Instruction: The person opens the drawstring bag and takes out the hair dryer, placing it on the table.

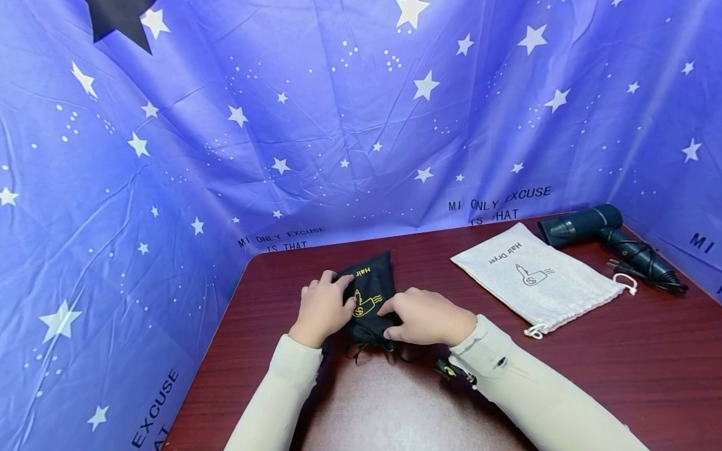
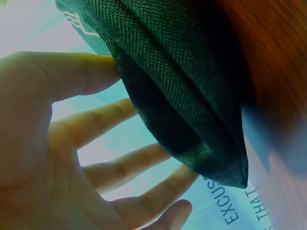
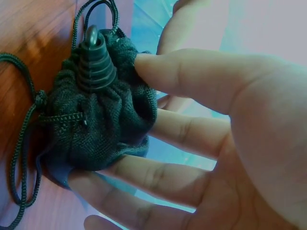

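Observation:
A black drawstring pouch (image 1: 379, 269) with yellow "Hair" lettering and a yellow hair dryer drawing lies on the table, bulging with its contents mostly hidden. My left hand (image 1: 323, 308) touches its left side with spread, fairly straight fingers (image 2: 112, 175). At the lower right, my right hand (image 1: 427, 316) rests its thumb and outstretched fingers on the fabric near the gathered mouth. From that mouth a ribbed dark cord end (image 3: 96, 64) with a small loop sticks out. Black drawstrings (image 3: 26, 158) trail loose beside it.
To the right, a white drawstring pouch (image 1: 507, 266) marked "Hair Dryer" lies flat. Behind it is a dark hair dryer (image 1: 581, 225) with its cord wrapped round the handle. Blue star-printed cloth (image 1: 338, 125) walls in the dark red table (image 1: 254, 351).

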Motion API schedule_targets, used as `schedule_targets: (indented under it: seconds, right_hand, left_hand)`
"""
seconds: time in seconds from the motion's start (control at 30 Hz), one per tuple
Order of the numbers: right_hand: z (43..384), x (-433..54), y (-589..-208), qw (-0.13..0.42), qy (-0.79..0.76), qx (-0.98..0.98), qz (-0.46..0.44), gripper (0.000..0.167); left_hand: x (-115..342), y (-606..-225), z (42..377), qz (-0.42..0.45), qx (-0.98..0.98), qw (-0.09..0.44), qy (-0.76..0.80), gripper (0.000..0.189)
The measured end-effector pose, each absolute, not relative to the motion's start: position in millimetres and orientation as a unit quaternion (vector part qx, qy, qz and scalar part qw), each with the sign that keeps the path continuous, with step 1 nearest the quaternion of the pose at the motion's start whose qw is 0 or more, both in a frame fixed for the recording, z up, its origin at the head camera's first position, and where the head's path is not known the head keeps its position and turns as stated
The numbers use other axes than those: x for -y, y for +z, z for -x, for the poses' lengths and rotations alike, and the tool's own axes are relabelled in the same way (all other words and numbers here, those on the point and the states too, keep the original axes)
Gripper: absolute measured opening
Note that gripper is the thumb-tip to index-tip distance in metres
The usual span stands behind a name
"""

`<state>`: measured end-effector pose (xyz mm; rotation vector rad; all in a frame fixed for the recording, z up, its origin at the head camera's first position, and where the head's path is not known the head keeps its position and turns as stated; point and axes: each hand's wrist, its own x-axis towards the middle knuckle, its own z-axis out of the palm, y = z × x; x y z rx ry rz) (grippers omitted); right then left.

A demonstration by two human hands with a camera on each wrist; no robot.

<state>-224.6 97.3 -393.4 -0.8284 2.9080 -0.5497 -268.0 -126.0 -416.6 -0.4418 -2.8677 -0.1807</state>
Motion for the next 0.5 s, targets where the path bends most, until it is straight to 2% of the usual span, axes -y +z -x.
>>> schedule_targets:
  seconds: [0.5]
  right_hand:
    - [224.1, -96.9, -394.1, 0.029, -0.172, -0.947, 0.268, 0.036]
  left_hand:
    - [126.6, -417.1, 268.4, 0.149, 0.98, 0.111, -0.066, 0.048]
